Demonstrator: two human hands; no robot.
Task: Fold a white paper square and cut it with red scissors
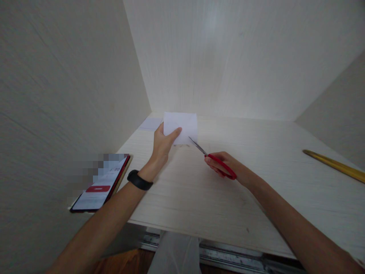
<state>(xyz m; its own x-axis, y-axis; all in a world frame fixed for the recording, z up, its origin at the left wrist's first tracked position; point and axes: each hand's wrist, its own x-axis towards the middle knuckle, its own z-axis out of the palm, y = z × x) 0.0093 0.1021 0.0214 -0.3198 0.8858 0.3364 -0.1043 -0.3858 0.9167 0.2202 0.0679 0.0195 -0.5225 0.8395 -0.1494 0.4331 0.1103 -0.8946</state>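
Note:
My left hand [164,142] grips a white sheet of paper [181,121] by its left side, thumb on top and the other fingers hidden behind it. The paper is held up over the far part of the table. In my right hand [224,163] is a pair of scissors [221,165] with red handles, my fingers around the loops. Its blades point up and left, and the tip overlaps the paper's lower right area; whether it touches the paper I cannot tell. The blades look nearly closed.
A phone [99,190] with a lit screen lies at the left edge of the pale table [182,205]. Another flat paper [150,123] rests in the far left corner. A long yellow object [333,163] lies on the right. Walls [216,68] close in the back and sides.

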